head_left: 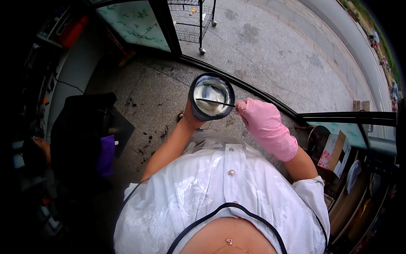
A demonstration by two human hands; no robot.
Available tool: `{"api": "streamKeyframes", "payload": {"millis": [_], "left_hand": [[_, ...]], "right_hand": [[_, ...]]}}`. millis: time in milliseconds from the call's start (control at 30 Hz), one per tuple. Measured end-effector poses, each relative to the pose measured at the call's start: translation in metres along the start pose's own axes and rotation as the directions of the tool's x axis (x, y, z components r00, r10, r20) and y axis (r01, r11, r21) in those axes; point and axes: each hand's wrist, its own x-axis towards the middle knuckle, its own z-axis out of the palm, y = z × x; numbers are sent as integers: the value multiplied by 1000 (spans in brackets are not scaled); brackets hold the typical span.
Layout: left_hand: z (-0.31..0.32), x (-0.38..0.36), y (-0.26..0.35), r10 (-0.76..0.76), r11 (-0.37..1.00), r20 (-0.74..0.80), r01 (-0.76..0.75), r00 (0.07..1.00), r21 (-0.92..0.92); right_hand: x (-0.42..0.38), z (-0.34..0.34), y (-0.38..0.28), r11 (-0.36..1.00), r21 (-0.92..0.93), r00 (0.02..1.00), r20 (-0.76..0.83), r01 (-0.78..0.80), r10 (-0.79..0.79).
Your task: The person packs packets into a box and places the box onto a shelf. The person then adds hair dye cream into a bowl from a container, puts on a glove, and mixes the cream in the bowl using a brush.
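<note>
Wrapped around the side of a black mixing bowl (193, 89), my bare left hand (193, 115) holds it up in front of my chest. White cream (211, 109) coats the bowl's bottom and inner wall, with smears near the rim. My right hand (263, 123), in a pink glove, is closed on one end of a thin dark stirring stick (215, 102). The stick lies across the bowl's mouth, its far end over the cream. A transparent apron with black edging covers my white buttoned shirt (182, 186).
Ahead runs the black threshold (258, 97) of an open glass door (137, 25). Beyond it stands a black wire cart (186, 25) on casters. Dark clippings (148, 137) litter the floor. At right are a cardboard box (336, 152) and shelves; a dark bulky shape (80, 135) with purple fabric (105, 156) is at left.
</note>
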Motion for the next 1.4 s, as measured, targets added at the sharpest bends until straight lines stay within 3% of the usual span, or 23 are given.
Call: {"api": "streamKeyframes", "payload": {"millis": [67,167,233,267,300,367,433,467,567,633,667,700,767,833,867,967,1033,1100,1133,1167,1233,1367,1400], "left_hand": [[0,-2,-6,-61,923,14,61,998,-380],[-11,-2,-17,-295,517,75,226,953,-825],[-13,-5,-12,-271,648,28,204,962,-734],[-13,-6,-9,-54,998,-44,54,998,17],[-13,-7,-5,142,643,69,-145,987,752],[-23,-19,-28,52,760,-41,-13,998,650],[-25,-15,-34,-5,968,-57,19,998,249],[-26,-16,-35,-2,968,-55,16,998,250],[-19,-13,-18,-199,929,1,189,980,-319],[-23,-14,-15,-185,973,7,185,983,-136],[-24,-13,-16,-329,795,51,305,943,-524],[-23,-11,-17,-433,460,151,362,889,-811],[-15,-12,-17,-439,502,115,349,891,-791],[-9,-9,-15,-435,593,33,315,900,-741],[-11,-13,-12,-359,750,29,307,933,-586],[-20,-14,-14,-315,846,36,298,948,-442],[-20,-22,-19,-310,819,38,287,950,-497],[-26,-22,-24,-437,555,76,335,896,-761],[-27,-24,-28,-342,851,-5,308,940,-426],[-30,-25,-30,-341,852,-8,305,940,-426],[-32,-23,-29,-312,482,82,232,947,-845],[-28,-18,-25,-309,323,168,269,936,-907],[-22,-16,-19,-407,604,20,285,913,-744]], "right_hand": [[6,-9,2,996,-86,997,-82,-5,-2],[12,9,11,985,-130,990,-96,-113,101],[2,4,7,992,-72,995,-1,-101,101],[-3,2,4,994,20,994,36,-103,103],[-6,0,3,988,112,992,76,-111,103],[-1,-3,8,986,92,989,58,-141,136],[10,8,9,992,42,991,-55,-123,125],[10,7,4,992,40,991,-57,-123,125],[12,-2,-6,999,-3,999,0,53,-53],[11,-21,-2,990,-57,984,134,127,-119],[11,-26,5,988,-49,987,66,149,-145],[15,-23,8,988,-48,987,67,148,-145],[18,-15,11,979,-184,987,-118,87,-109],[14,-12,7,975,-201,987,-104,98,-121],[9,-14,3,969,-180,986,11,168,-168],[9,-23,4,962,-103,961,140,254,-239],[12,-19,7,959,-227,978,-88,167,-191],[12,-8,6,960,-260,985,-108,101,-133],[8,-4,3,968,-248,998,-29,40,-49],[4,-2,-1,971,-240,998,53,-21,35],[-1,-5,-6,988,-155,990,135,-18,39],[5,-11,-5,1000,-1,1000,4,17,-17],[9,-4,-1,997,-56,999,7,-50,51]]}}
